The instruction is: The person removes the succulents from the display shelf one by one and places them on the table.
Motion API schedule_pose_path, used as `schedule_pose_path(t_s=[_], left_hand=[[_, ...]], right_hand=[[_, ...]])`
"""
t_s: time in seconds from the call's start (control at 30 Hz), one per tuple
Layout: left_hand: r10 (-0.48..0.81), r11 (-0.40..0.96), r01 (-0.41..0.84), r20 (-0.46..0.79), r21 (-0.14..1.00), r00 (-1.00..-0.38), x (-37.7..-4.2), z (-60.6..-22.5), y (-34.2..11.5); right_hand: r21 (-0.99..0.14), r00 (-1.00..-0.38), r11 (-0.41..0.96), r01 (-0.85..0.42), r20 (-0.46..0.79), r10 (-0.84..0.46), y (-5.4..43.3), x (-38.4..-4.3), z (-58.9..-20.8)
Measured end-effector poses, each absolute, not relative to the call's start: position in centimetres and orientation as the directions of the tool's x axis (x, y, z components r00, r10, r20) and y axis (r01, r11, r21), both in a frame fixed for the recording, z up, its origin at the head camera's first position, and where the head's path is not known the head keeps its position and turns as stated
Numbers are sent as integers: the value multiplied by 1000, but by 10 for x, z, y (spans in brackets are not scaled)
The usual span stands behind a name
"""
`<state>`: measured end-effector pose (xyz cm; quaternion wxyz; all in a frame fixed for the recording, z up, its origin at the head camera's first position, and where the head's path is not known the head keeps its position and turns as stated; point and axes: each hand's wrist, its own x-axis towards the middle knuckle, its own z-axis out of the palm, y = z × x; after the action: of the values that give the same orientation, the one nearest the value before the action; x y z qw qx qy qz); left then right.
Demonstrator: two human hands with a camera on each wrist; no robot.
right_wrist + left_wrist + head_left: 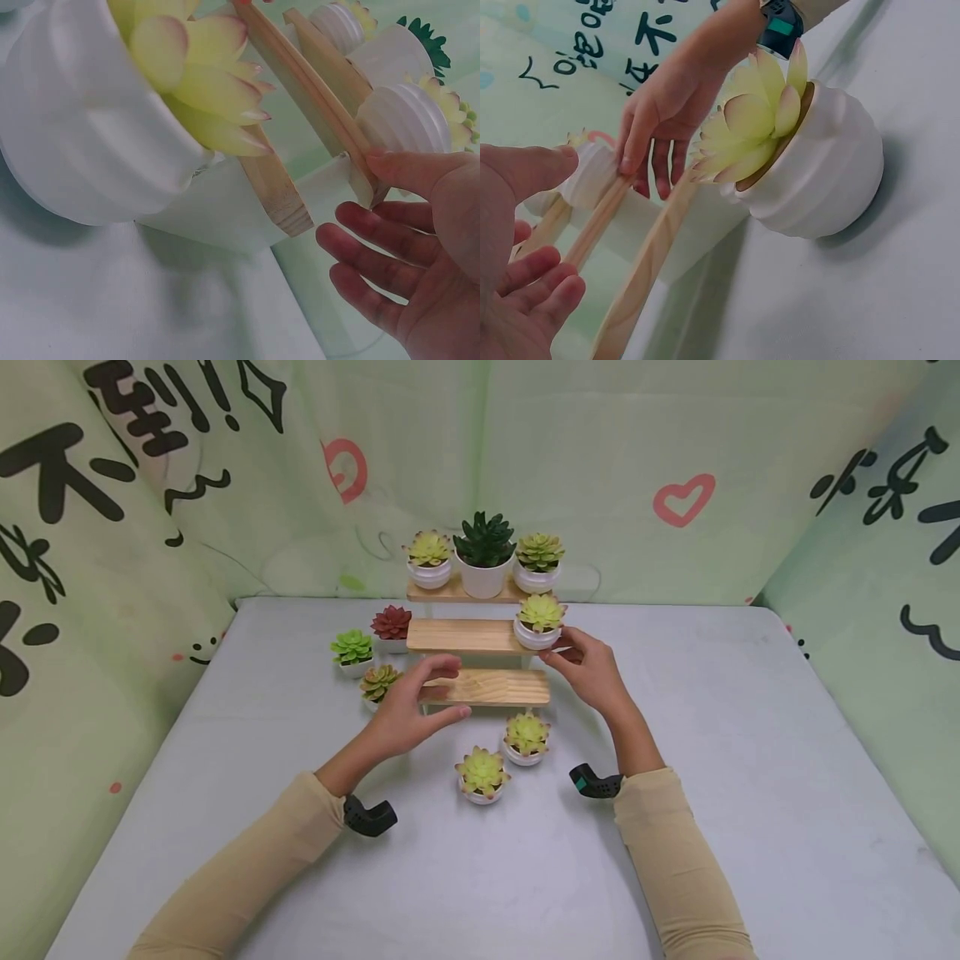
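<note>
A yellow-green succulent in a white ridged pot (537, 631) stands at the right end of the middle wooden shelf (468, 637). My right hand (588, 668) is beside it; its thumb tip is right at the shelf's end by the pot's base, the other fingers loosely extended. In front of the lower shelf (495, 687), my left hand (405, 710) hovers with thumb and fingers apart and nothing between them. Two more yellow-green succulents, a nearer one (482, 774) and a farther one (527, 737), sit on the table before the stand; one looms large in each wrist view.
On the top shelf (465, 592) stand a dark green succulent (484, 556) and two smaller potted ones. Left of the stand are a red succulent (392, 622), a bright green one (352, 647) and a reddish-green one (378, 682). A printed curtain (585, 468) hangs behind the white table (750, 760).
</note>
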<state>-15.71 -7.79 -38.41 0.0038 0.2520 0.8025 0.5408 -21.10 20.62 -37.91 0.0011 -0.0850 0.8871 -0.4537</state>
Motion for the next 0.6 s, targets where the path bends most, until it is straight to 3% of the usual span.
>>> schedule_pose_path(t_s=[0.37, 0.6], left_hand=[[365, 241, 324, 224, 915, -904, -168, -379, -69], [361, 248, 344, 243, 906, -901, -180, -376, -56]], right_hand=[[-805, -984, 573, -157, 78, -159, 207, -212, -379], [-807, -985, 572, -150, 73, -155, 208, -213, -380]])
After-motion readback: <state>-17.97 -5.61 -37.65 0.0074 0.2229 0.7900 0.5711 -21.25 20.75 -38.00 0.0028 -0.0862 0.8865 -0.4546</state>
